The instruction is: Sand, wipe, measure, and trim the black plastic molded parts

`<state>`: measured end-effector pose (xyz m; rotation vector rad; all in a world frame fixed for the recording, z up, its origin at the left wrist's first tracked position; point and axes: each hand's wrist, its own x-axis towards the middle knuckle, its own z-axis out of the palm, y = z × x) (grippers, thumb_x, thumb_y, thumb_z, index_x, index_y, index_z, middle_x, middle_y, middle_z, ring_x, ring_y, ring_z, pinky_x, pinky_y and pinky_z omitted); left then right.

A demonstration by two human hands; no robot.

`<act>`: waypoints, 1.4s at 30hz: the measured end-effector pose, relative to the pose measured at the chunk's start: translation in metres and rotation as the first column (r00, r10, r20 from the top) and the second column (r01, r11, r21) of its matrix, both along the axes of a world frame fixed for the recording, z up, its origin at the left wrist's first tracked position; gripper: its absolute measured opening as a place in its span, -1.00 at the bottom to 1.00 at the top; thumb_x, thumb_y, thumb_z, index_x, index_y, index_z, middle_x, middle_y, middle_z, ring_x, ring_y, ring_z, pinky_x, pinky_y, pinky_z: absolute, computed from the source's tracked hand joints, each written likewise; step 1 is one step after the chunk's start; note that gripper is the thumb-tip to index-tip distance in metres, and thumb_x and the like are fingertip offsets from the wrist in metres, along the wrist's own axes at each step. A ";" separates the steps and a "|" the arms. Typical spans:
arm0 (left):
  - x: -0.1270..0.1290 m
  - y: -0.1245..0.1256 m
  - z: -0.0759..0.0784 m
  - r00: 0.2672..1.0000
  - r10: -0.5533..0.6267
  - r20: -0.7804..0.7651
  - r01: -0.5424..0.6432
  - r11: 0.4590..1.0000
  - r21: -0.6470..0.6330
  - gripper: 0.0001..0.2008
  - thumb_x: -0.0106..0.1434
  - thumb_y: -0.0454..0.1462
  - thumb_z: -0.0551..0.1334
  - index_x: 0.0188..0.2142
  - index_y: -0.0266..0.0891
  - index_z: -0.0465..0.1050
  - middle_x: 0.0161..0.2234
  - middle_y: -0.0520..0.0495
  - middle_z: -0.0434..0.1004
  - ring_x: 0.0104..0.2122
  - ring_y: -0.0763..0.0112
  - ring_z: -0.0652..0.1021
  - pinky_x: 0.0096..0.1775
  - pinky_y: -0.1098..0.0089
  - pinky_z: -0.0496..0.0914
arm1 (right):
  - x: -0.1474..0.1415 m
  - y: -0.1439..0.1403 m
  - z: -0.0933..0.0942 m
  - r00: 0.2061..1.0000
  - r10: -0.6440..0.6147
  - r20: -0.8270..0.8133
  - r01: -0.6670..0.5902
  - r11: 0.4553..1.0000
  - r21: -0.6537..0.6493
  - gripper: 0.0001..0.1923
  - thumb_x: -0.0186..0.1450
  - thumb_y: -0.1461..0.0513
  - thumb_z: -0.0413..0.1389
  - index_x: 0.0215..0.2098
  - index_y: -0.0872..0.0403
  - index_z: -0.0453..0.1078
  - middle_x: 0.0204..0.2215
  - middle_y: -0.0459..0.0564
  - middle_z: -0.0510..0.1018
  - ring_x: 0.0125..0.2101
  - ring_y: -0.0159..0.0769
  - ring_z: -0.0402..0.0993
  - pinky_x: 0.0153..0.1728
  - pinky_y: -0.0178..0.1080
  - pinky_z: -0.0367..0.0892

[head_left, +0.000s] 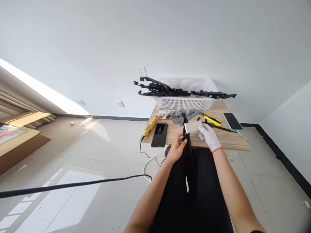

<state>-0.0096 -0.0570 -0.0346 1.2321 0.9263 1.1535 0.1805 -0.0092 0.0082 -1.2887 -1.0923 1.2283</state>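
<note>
While the gloved right hand (208,136) pinches a small pale block (193,127) between fingers and thumb, it's laying that block against the top end of a long black plastic strip (187,142) that stands up from the lap at the near edge of the table (230,140). The bare left hand (177,149) is wrapped around the strip lower down, fingers curled shut on it to steady it. Can't tell if the block is sandpaper or a stone, too small.

If this is rubbing the edge smooth, I'd say keep the left grip close under the block so the strip doesn't flex, and stroke away from the bare fingers.

Just beyond the hands there's a grey cloth (181,115) and a yellow box cutter (211,119) to the right of it, with a phone (232,121) further right. Left of the hands lies a dark phone (159,134), then a yellow corded tool (150,126) at the left edge. At the far side sits a white basket (187,103) with more black strips (170,90) sticking out both ways.
</note>
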 end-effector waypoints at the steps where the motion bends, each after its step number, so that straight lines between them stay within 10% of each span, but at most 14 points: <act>1: -0.001 -0.001 0.000 1.000 0.002 -0.016 -0.002 1.000 0.004 -0.48 0.35 0.02 0.21 0.17 -0.17 0.23 -0.11 -0.13 0.58 -0.15 0.30 0.61 -0.07 0.27 0.46 | -0.003 -0.004 -0.001 1.000 0.000 -0.011 0.000 1.000 -0.008 -0.52 0.11 -0.07 0.27 -0.18 0.05 0.33 -0.59 -0.26 0.34 -0.70 -0.56 0.21 -0.73 -0.47 0.10; 11: -0.010 -0.009 0.007 1.000 0.018 0.017 -0.018 0.999 -0.028 -0.60 0.42 -0.11 0.18 0.18 -0.12 0.21 -0.01 -0.13 0.54 -0.04 0.32 0.56 0.02 0.28 0.43 | -0.007 -0.031 0.003 0.957 -0.110 -0.268 0.089 0.992 -0.091 -0.67 0.25 0.00 0.21 -0.14 -0.02 0.32 -0.76 -0.34 0.19 -0.83 -0.53 -0.05 -0.85 -0.45 -0.09; 17: -0.010 -0.010 0.010 1.000 0.019 -0.021 -0.020 0.999 -0.040 -0.63 0.43 -0.14 0.16 0.18 -0.09 0.21 0.04 -0.12 0.53 -0.08 0.38 0.56 -0.01 0.32 0.43 | 0.006 -0.023 0.011 0.844 -0.225 -0.487 0.160 0.972 -0.172 -0.63 0.11 0.01 0.15 -0.15 -0.04 0.32 -0.50 -0.11 0.54 -0.68 -0.35 0.39 -0.78 -0.34 0.17; 24: -0.008 -0.010 0.010 0.994 0.045 -0.096 -0.048 0.999 -0.021 -0.65 0.42 -0.14 0.17 0.15 -0.11 0.25 0.01 -0.13 0.54 -0.03 0.32 0.57 -0.02 0.32 0.45 | -0.014 -0.027 -0.001 0.990 -0.005 -0.140 -0.013 0.991 -0.131 -0.70 0.14 0.13 0.30 -0.25 -0.01 0.31 -0.25 -0.16 0.49 -0.54 -0.51 0.40 -0.58 -0.38 0.37; 27: -0.007 -0.009 0.011 0.993 0.037 -0.110 -0.039 0.999 -0.021 -0.62 0.42 -0.13 0.17 0.17 -0.12 0.23 -0.01 -0.13 0.56 -0.07 0.32 0.59 -0.05 0.33 0.47 | -0.024 -0.026 -0.006 0.983 -0.177 -0.044 0.174 0.983 -0.050 -0.69 0.23 0.06 0.23 -0.14 -0.01 0.32 -0.19 -0.11 0.48 -0.48 -0.49 0.46 -0.55 -0.40 0.38; 42: -0.005 -0.012 0.016 0.993 0.055 -0.109 -0.060 0.997 -0.043 -0.59 0.42 -0.11 0.16 0.18 -0.14 0.18 -0.01 -0.16 0.57 -0.07 0.31 0.60 -0.05 0.32 0.48 | -0.021 -0.019 -0.002 0.975 -0.165 -0.149 0.160 0.986 -0.047 -0.76 0.26 0.09 0.19 -0.16 -0.05 0.30 -0.36 -0.17 0.42 -0.58 -0.55 0.33 -0.67 -0.46 0.13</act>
